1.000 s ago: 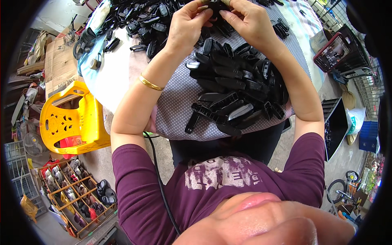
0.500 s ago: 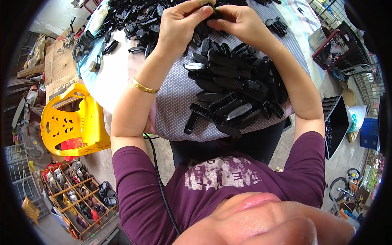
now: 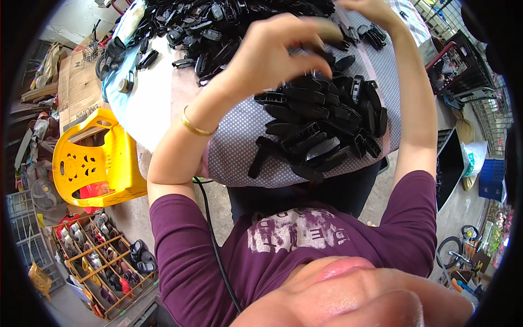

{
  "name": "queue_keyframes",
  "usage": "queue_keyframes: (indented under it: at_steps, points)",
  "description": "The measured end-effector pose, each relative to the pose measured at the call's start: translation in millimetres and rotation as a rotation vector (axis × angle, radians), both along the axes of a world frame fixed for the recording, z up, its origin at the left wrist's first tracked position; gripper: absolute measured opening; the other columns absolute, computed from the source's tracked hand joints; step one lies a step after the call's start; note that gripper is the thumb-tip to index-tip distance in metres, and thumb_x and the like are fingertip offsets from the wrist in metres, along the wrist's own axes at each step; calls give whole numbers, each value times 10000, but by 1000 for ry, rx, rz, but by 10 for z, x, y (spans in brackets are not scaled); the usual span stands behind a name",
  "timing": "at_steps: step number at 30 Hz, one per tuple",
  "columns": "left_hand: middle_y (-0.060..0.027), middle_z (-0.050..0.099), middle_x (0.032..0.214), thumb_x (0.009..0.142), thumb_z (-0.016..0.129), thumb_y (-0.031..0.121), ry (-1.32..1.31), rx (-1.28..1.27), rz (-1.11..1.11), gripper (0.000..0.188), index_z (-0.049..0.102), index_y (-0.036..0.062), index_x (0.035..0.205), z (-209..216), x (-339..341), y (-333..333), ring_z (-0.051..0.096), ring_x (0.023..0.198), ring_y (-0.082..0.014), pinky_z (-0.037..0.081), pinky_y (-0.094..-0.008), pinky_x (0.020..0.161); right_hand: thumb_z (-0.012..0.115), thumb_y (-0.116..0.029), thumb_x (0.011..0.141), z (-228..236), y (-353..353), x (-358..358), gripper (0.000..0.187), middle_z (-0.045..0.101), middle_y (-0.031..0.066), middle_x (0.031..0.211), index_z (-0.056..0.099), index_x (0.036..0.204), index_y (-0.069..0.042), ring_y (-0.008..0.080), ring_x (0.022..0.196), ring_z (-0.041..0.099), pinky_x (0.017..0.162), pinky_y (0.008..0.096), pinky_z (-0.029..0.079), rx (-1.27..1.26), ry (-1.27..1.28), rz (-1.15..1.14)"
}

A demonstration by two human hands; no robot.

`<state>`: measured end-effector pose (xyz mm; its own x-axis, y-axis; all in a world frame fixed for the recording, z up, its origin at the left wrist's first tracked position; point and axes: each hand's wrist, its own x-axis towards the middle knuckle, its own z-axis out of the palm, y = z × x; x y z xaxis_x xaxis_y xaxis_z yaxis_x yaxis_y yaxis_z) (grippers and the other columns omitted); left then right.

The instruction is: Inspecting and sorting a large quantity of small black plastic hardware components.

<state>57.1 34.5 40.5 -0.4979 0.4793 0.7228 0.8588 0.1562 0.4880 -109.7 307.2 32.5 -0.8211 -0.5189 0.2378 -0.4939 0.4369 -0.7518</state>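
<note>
My left hand, smeared by motion, hovers over the top of a near pile of black plastic pieces. Its thumb and fingers are curved and apart, with no piece plainly held between them. The pieces are long and narrow, some with ribbed or hollow sides, and one has a shiny grey face. At the top edge of the picture is my right hand, partly cut off, beside a far, larger heap of black pieces. Whether its fingers hold anything is hidden.
A dotted grey cloth covers the table. A small row of black pieces lies right of the heap. At left stand a yellow plastic chair and a shoe rack; at right, a black crate. A black cable hangs by my left arm.
My hands, together at the top around a small black piece, have parted. The left has come down over the near pile; the right has moved right and away. The near pile's top has shifted.
</note>
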Motion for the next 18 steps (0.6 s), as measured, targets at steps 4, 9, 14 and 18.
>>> queue_keyframes:
  at_steps: [4,9,14,18]
  points:
    - [-64,675,978,732,849,190,311,-296,-197,347,732,81,1041,-103,254,197,633,880,-266,559,-353,787,628,-145,817,-579,816,-1008,272,707,271,1042,732,1037,-23,380,988,708,849,444,544,385,389,-531]
    - [-98,673,1068,790,822,169,110,-314,-147,298,747,91,1067,-45,307,79,637,977,-282,551,-388,848,660,-191,827,-724,625,-1010,296,699,286,1070,712,1060,-15,436,1056,675,896,511,530,572,466,-560]
    - [-80,695,1096,815,705,-15,270,-596,287,297,746,20,1106,-110,-311,-476,628,1024,-239,504,-324,948,643,-125,812,-909,801,-1138,238,712,285,993,723,976,28,441,1001,694,878,512,546,766,396,-712]
    - [-97,642,1069,769,688,39,397,-490,224,290,749,58,1052,-396,-561,-472,558,1023,-299,476,-362,940,626,-71,780,-913,973,-1103,205,714,280,940,727,937,13,436,946,706,841,506,553,798,455,-650]
